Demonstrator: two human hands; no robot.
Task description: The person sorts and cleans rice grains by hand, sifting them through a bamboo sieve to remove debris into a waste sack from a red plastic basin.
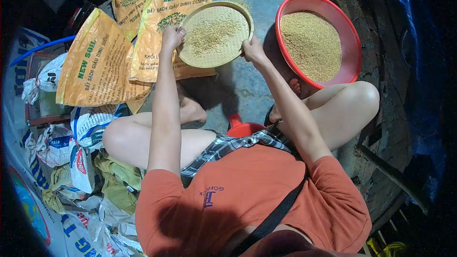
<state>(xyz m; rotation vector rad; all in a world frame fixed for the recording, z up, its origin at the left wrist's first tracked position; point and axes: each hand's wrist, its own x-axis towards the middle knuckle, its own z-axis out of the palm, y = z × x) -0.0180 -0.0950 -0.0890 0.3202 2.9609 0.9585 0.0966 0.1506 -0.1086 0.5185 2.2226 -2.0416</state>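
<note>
A round woven winnowing tray (228, 12) is held up between my two hands above the floor. Loose grain (212, 37) is spread over its middle. My left hand (173, 37) is closed on the tray's left rim, and my right hand (253, 50) grips the lower right rim. To the right, near my right hand, a large red basin (351, 43) stands on the floor. A heap of similar grain (312, 45) fills much of it.
Orange printed sacks (97, 64) lie at the front left, partly beneath the tray. Several knotted white bags (83, 162) crowd the left side. Between my legs is a red plastic object (245, 129). A dark pole (392, 171) lies at the right on rough ground.
</note>
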